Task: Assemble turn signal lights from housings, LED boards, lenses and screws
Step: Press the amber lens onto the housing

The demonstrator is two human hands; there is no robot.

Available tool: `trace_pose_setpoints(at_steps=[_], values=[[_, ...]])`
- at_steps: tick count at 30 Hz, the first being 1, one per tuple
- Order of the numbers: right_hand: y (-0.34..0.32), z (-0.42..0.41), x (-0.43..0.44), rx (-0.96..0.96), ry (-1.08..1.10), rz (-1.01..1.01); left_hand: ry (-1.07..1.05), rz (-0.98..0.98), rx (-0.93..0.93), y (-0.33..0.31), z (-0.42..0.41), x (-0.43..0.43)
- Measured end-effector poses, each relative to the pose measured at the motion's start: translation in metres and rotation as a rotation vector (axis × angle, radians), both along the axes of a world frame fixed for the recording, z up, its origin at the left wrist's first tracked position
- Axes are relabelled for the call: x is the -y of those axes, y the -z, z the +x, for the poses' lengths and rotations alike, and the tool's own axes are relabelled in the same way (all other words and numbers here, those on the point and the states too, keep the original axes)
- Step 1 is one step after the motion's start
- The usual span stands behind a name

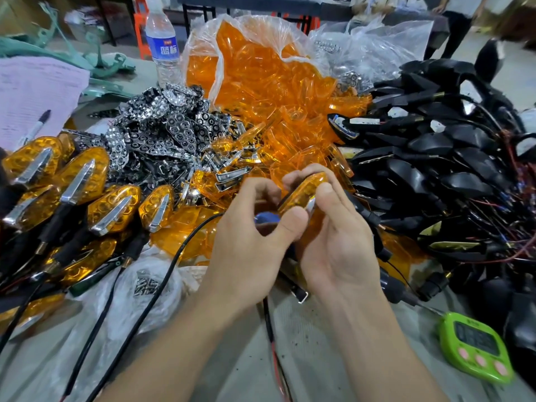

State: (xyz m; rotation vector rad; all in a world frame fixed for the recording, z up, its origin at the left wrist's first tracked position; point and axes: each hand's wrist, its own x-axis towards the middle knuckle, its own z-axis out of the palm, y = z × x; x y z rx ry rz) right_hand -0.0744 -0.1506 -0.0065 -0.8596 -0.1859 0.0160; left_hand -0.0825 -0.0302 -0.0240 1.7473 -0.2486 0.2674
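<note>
Head view: the one camera is looking down over a crowded counter (319,349).
Left hand (249,239): it is gripping the turn signal light (304,188) from the left, its thumb pressing on the near edge of the amber lens.
Right hand (336,239): it is curling its fingers over the far side of the same light, palm facing up, so both hands are closing together on it.
Turn signal light: it is being held just above the counter, near the middle, in front of the parts piles.
Loose lenses (261,79): they are spilling out of a clear bag at far centre.
Silver boards (162,129): they are lying heaped to the left of the lenses.
Black housings (435,149): they are piling up at right, wires trailing.
Finished lights (75,178): they are lying in rows at near left.
Screws (148,285): they are sitting in a clear bag, near left of the hands.
Timer (475,349): it is lying at near right.
Water bottle (161,39): it is standing upright at the far left.
</note>
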Motion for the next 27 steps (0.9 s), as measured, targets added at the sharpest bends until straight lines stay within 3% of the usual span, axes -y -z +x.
trace_pose_setpoints(at_steps=[3, 9, 17, 24, 27], values=[[0.002, 0.000, 0.001, 0.014, -0.071, 0.027, 0.007, 0.137, 0.064, -0.001, -0.002, 0.004], [-0.001, 0.002, 0.016, 0.092, -0.137, -0.045, 0.043, 0.068, 0.111, -0.003, 0.001, 0.001], [-0.002, 0.002, 0.015, 0.173, -0.039, -0.122, 0.010, 0.071, 0.221, 0.002, -0.002, -0.001], [0.006, 0.006, 0.017, 0.135, 0.034, -0.142, 0.005, 0.137, 0.146, 0.000, 0.001, -0.004], [0.002, 0.009, 0.033, 0.122, -0.057, -0.202, 0.020, 0.177, 0.132, 0.000, 0.001, -0.005]])
